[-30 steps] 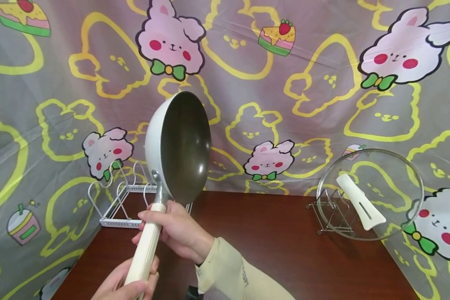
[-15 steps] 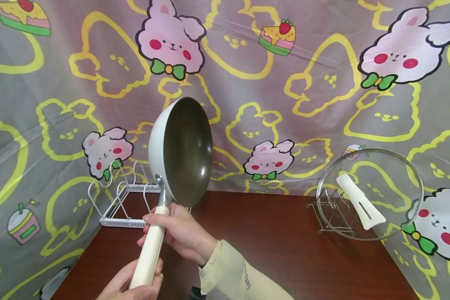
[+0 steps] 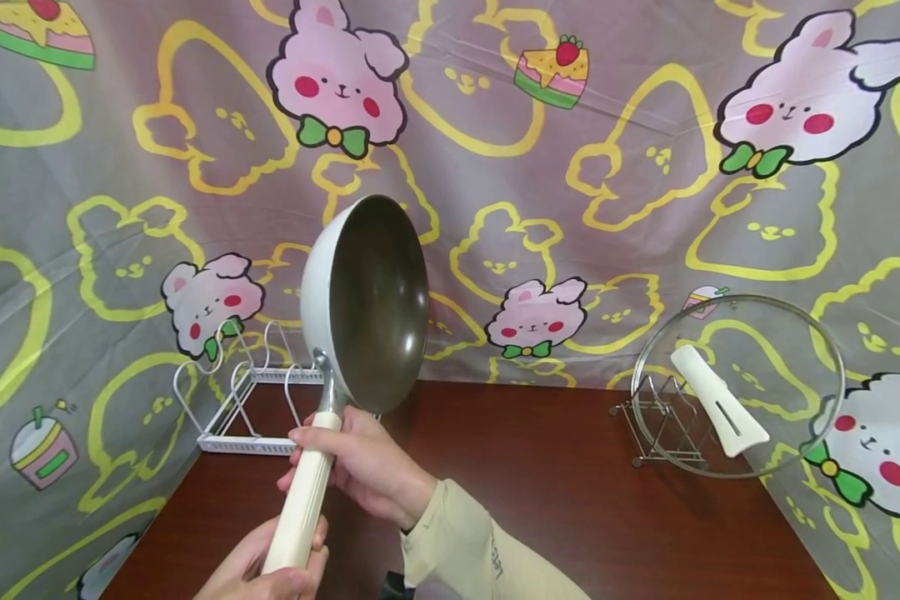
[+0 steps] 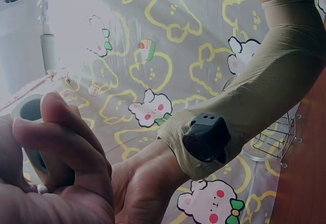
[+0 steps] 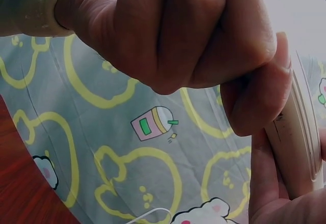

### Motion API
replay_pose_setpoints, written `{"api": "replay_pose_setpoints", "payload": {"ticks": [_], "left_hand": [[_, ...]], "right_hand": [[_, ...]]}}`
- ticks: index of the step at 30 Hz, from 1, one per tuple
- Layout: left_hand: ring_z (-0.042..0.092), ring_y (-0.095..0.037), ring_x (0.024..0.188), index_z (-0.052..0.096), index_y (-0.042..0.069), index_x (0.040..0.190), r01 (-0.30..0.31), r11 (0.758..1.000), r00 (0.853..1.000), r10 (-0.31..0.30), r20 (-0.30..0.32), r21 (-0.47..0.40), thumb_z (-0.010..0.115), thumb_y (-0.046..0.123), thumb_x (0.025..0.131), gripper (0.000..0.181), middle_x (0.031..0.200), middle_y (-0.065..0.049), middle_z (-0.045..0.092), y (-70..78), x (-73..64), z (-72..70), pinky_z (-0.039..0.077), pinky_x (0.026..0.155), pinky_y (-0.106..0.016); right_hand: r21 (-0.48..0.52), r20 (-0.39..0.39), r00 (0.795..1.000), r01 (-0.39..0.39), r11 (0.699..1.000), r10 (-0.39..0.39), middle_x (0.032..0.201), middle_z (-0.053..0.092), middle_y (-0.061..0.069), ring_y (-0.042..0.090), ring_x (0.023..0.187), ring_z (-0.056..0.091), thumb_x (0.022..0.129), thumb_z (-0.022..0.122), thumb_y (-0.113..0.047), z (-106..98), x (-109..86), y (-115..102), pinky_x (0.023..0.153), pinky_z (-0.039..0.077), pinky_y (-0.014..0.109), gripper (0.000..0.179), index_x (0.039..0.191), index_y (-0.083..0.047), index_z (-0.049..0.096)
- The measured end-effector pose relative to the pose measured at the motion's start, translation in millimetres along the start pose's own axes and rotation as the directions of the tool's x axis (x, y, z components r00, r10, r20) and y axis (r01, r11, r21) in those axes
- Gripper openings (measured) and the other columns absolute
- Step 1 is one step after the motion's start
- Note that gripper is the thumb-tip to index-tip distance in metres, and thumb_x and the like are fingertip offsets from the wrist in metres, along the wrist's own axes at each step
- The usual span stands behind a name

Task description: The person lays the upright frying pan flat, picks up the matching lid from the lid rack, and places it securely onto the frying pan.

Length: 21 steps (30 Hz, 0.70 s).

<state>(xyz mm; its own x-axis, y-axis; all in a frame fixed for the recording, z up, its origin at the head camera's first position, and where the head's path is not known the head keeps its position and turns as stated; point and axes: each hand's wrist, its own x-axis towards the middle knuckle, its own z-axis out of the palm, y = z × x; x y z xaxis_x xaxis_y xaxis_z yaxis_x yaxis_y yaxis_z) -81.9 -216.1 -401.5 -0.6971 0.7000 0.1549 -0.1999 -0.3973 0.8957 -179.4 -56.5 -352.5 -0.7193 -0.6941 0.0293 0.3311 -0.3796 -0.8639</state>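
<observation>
Pan, head view: The pan [image 3: 371, 304], tilted with its dark interior facing right, is raised above the table [image 3: 532, 492], near the white rack [image 3: 247, 447].
Handle, head view: The right hand [image 3: 375, 467] grips the handle [image 3: 305, 492] just below the metal neck; the left hand [image 3: 262, 560] is clamped lower down.
Steadying: Bear the bowl's weight with the upper hand; control twist with the lower. This spacing should suit a bowl-heavy pan.
Rack visibility: Partly covered by pan and right hand.
Handle, left wrist view: Left fingers curl round it; bowl not shown.
Handle, right wrist view: Right fingers cover its upper part; bowl not shown.
</observation>
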Motion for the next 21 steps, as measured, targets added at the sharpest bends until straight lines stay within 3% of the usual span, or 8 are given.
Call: {"api": "replay_pose_setpoints", "payload": {"ticks": [5, 11, 17, 21], "left_hand": [[0.038, -0.020, 0.066, 0.051, 0.016, 0.125, -0.007, 1.000, 1.000, 0.007, 0.011, -0.010, 0.038, -0.004, 0.094, 0.039, 0.090, -0.002, 0.054, -0.9, 0.5, -1.7, 0.020, 0.051, -0.038], [0.026, -0.031, 0.063, 0.052, 0.013, 0.126, -0.053, 0.998, 0.997, 0.055, 0.045, -0.040, 0.036, -0.006, 0.092, 0.041, 0.083, -0.014, 0.042, -5.0, 1.6, -4.3, 0.013, 0.049, -0.042], [0.023, -0.032, 0.063, 0.054, 0.015, 0.125, -0.072, 0.997, 0.996, 0.073, 0.046, -0.018, 0.036, -0.007, 0.091, 0.044, 0.081, -0.014, 0.039, -9.3, 3.2, -6.1, 0.011, 0.049, -0.043], [0.024, -0.034, 0.062, 0.055, 0.016, 0.126, -0.107, 0.994, 0.991, 0.109, 0.078, -0.025, 0.029, -0.012, 0.089, 0.053, 0.081, -0.019, 0.037, -12.7, 6.1, -7.4, 0.011, 0.048, -0.043]], "right_hand": [[0.003, -0.005, 1.000, 0.005, 1.000, -0.005, 0.078, 0.065, 0.004, 0.017, 0.070, 0.075, 0.096, 0.066, -0.009, -1.7, 1.6, 2.3, 0.079, 0.064, 0.033, 0.009, 0.100, -0.010, 0.058], [0.029, 0.000, 0.999, 0.043, 0.999, -0.043, 0.078, 0.066, 0.003, 0.015, 0.069, 0.075, 0.096, 0.067, -0.009, -3.5, 2.8, 8.1, 0.076, 0.063, 0.029, 0.007, 0.096, -0.010, 0.059], [0.065, 0.017, 0.998, 0.051, 0.997, -0.052, 0.080, 0.064, 0.002, 0.013, 0.071, 0.075, 0.099, 0.066, -0.015, -8.4, 4.1, 14.5, 0.074, 0.062, 0.026, 0.008, 0.099, -0.011, 0.059], [0.085, 0.026, 0.998, 0.048, 0.995, -0.050, 0.082, 0.065, 0.001, 0.012, 0.073, 0.075, 0.102, 0.063, -0.018, -12.8, 4.8, 18.1, 0.074, 0.062, 0.025, 0.009, 0.101, -0.012, 0.056]]}}
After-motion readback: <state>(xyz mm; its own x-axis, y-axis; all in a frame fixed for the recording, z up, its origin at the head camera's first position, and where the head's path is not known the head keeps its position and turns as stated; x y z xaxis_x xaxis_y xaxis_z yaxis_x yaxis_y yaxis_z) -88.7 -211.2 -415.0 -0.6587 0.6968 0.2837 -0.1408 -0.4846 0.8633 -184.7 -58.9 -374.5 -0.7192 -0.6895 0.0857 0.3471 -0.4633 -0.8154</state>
